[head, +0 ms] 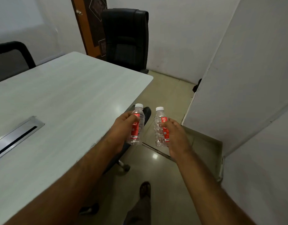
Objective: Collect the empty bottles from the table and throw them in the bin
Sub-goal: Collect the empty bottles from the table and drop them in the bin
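From the head view, the left hand (123, 125) clasped 1 clear plastic red-labelled bottle (136, 125) and the right hand (175, 135) another (162, 127), both upright past the pale laminate table (59, 95) edge. Collecting seemed finished; next, carrying them to a bin, which was unseen.

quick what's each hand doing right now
Left hand: closed around a clear bottle with a red label.
Right hand: closed around a second bottle of the same kind.

Two bottles (136, 125) (161, 127), two hands (122, 127) (175, 135), one table (59, 95), two chairs (125, 39) (10, 59).
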The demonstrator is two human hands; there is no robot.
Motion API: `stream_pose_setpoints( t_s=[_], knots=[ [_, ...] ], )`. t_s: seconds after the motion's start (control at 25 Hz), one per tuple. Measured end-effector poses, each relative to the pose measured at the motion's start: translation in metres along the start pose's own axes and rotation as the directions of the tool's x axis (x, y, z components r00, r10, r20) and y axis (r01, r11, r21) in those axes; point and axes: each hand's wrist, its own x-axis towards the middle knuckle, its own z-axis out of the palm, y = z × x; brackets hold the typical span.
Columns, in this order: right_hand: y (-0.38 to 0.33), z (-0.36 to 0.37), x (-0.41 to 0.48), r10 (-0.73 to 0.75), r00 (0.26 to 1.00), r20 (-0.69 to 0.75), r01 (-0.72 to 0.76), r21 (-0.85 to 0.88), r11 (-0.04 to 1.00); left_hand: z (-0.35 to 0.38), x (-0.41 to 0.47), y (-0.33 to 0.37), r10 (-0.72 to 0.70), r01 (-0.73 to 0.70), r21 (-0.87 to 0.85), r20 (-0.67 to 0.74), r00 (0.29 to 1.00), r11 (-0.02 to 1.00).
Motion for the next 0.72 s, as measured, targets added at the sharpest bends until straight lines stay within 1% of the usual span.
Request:
stream_pose_setpoints(
  t_s=[0.2,0.28,0.4,0.48,0.72],
  knots=[
    [-0.055,-0.024,0.174,0.041,0.997,-0.070,-0.041,-0.005,0.999,0.059,0.172,0.045,0.001,0.000,-0.028,0.031,1.000,1.000],
    [-0.078,-0.035,0.230,0.051,0.994,-0.100,-0.052,-0.007,0.999,0.081,0.228,0.070,0.013,-0.013,0.004,0.060,0.998,1.000],
    [-0.117,-0.054,0.328,0.044,0.994,-0.097,-0.040,0.044,0.998,0.120,0.319,0.110,0.018,-0.019,0.018,0.085,0.996,1.000],
    [-0.137,-0.061,0.395,0.030,0.994,-0.102,-0.025,0.048,0.999,0.143,0.380,0.127,0.036,-0.036,0.012,0.067,0.997,0.999],
    [-0.200,-0.083,0.587,0.015,0.998,-0.066,-0.017,-0.024,1.000,0.210,0.560,0.164,0.054,-0.054,-0.007,-0.011,0.998,0.999]
  ],
)
